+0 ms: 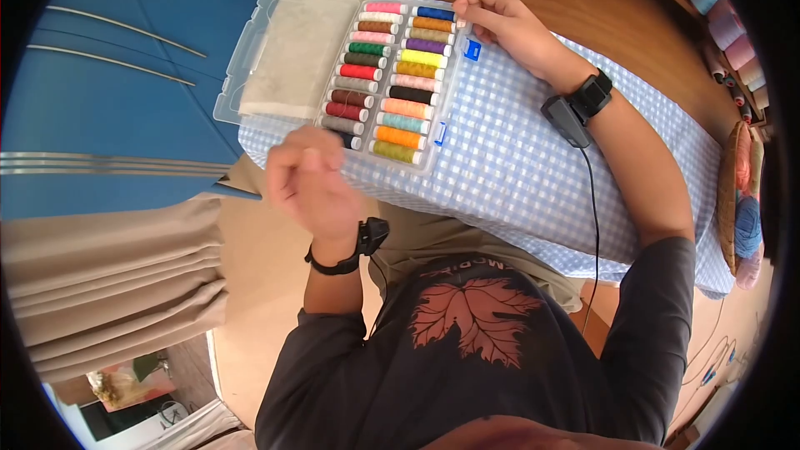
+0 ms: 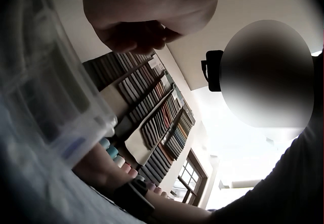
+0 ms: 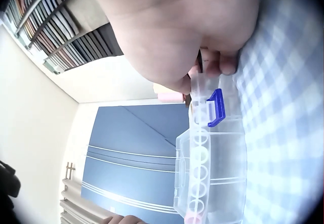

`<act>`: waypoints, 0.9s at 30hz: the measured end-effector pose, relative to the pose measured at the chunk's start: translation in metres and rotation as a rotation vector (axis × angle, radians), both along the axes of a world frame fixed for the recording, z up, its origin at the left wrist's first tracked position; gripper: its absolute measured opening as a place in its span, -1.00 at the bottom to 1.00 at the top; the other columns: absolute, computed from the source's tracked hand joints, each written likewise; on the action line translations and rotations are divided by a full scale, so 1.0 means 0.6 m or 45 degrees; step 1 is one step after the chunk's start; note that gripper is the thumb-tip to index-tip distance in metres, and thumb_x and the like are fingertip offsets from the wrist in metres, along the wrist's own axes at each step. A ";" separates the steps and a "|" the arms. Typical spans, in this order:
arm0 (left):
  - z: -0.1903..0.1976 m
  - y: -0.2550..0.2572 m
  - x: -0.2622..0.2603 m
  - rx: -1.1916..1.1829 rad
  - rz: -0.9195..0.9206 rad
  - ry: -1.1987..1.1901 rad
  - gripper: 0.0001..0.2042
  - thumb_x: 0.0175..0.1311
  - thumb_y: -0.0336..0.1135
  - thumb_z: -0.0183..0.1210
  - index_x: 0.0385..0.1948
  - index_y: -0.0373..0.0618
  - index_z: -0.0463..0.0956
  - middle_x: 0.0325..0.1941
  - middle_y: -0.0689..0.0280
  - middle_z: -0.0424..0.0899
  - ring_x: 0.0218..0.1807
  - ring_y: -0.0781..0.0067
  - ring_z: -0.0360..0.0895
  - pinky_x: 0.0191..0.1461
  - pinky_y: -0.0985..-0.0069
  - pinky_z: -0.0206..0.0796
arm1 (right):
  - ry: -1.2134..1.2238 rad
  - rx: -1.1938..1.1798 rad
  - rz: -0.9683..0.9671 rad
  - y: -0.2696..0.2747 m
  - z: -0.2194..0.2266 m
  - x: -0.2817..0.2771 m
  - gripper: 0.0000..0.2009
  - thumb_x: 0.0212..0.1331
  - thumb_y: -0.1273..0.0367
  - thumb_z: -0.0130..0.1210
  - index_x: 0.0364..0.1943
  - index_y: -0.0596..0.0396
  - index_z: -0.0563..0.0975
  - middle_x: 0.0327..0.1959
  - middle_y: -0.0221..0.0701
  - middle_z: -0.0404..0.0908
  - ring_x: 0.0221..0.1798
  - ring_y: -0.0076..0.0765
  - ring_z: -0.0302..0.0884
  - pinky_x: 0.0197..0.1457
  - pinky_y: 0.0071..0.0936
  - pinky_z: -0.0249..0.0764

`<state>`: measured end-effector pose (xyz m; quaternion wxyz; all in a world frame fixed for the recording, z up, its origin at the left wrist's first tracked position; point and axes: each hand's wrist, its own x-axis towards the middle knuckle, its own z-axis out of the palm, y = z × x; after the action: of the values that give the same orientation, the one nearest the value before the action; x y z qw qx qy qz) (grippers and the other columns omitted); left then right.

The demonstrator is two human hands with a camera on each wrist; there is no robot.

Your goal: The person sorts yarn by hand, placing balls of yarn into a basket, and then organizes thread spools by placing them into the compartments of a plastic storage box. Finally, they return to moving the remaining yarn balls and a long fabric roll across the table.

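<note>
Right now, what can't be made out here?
Left hand: head view, motion blur; whether it pinches anything is unclear.
White spool of dark thread, left end: head view, behind that hand.
Clear plastic case, contents: left wrist view, blurred.
Right hand, exact grip: right wrist view, fingers partly behind palm.

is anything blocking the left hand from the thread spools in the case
Nothing visible does: the left hand, blurred, is at the near end of the thread spools, the clear lid lies open to their left, and the right hand holds the case's far corner.
</note>
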<state>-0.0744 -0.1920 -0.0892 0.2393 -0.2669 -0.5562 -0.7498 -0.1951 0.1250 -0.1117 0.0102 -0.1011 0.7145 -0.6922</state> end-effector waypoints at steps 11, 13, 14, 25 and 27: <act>-0.044 -0.126 -0.026 0.088 0.576 -0.822 -0.56 0.65 -0.30 0.09 0.41 -0.40 0.42 0.28 0.10 0.67 0.25 0.21 0.61 0.30 0.32 0.44 | -0.025 0.089 0.021 0.006 -0.011 -0.011 -0.74 0.62 0.22 0.19 0.15 0.06 0.66 -0.14 -0.68 0.61 -0.22 -0.74 0.39 -0.11 -0.69 0.38; -0.045 -0.133 -0.030 -0.038 0.353 -0.783 -0.46 0.66 -0.33 0.10 0.53 -0.46 0.29 0.48 -0.02 0.60 0.36 0.16 0.60 0.39 0.29 0.45 | -0.012 0.086 0.011 0.005 -0.011 -0.008 -0.73 0.64 0.20 0.17 0.15 0.06 0.67 -0.17 -0.68 0.59 -0.22 -0.74 0.38 -0.11 -0.69 0.37; -0.045 -0.131 -0.031 -0.033 0.358 -0.786 -0.46 0.66 -0.33 0.10 0.53 -0.46 0.29 0.48 -0.02 0.60 0.36 0.16 0.60 0.39 0.29 0.45 | 0.001 0.082 -0.003 0.005 -0.011 -0.007 -0.72 0.65 0.18 0.15 0.16 0.05 0.68 -0.20 -0.68 0.57 -0.23 -0.74 0.37 -0.12 -0.69 0.37; -0.040 -0.072 -0.024 -0.308 0.539 -0.389 -0.56 0.68 -0.51 0.10 0.50 -0.41 0.35 0.45 -0.01 0.64 0.35 0.27 0.65 0.40 0.36 0.47 | -0.010 0.000 0.017 0.009 -0.017 -0.015 -0.52 0.75 0.03 -0.05 0.18 0.17 0.69 -0.37 -0.60 0.46 -0.27 -0.66 0.36 -0.09 -0.64 0.41; -0.048 -0.076 -0.022 -0.388 0.553 -0.326 -0.56 0.67 -0.53 0.11 0.49 -0.41 0.37 0.46 0.00 0.64 0.36 0.27 0.64 0.42 0.37 0.45 | 0.005 0.017 0.019 0.009 -0.017 -0.014 -0.50 0.76 0.03 -0.08 0.19 0.18 0.68 -0.37 -0.59 0.46 -0.27 -0.65 0.36 -0.09 -0.63 0.42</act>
<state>-0.0875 -0.2379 -0.1179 0.2795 -0.0777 -0.7320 -0.6165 -0.2037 0.1305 -0.1218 0.0144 -0.1077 0.7184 -0.6871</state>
